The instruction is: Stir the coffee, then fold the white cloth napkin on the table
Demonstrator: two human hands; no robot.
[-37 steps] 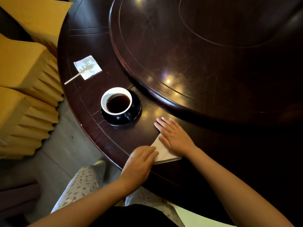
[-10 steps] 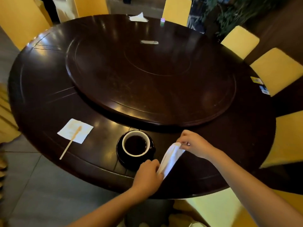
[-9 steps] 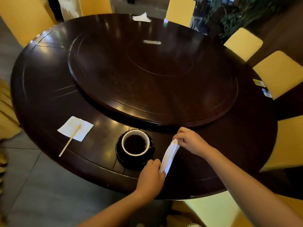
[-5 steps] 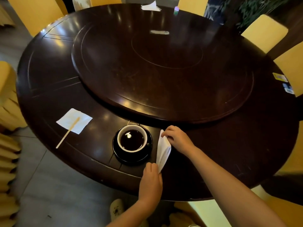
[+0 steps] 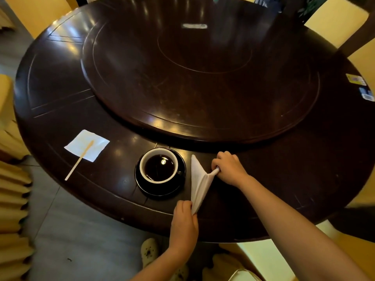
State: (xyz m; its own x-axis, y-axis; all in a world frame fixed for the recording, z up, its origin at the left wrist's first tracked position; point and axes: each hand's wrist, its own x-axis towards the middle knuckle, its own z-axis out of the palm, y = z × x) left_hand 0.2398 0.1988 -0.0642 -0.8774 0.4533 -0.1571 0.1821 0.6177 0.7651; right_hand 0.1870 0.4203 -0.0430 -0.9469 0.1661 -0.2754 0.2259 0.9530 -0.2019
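My left hand [image 5: 183, 222] covers the near tip of the white napkin [image 5: 197, 180]; my right hand [image 5: 229, 169] swallows another corner. A blurred pale strip [image 5: 194, 26] on the turntable, perhaps a label, stays unreadable, and the frame's top edge crops the table [image 5: 60, 98].

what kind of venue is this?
Probably a restaurant or banquet dining room. A big round dark wooden table carries a raised turntable, yellow-covered chairs ring it, and a coffee cup sits on a saucer at one place.
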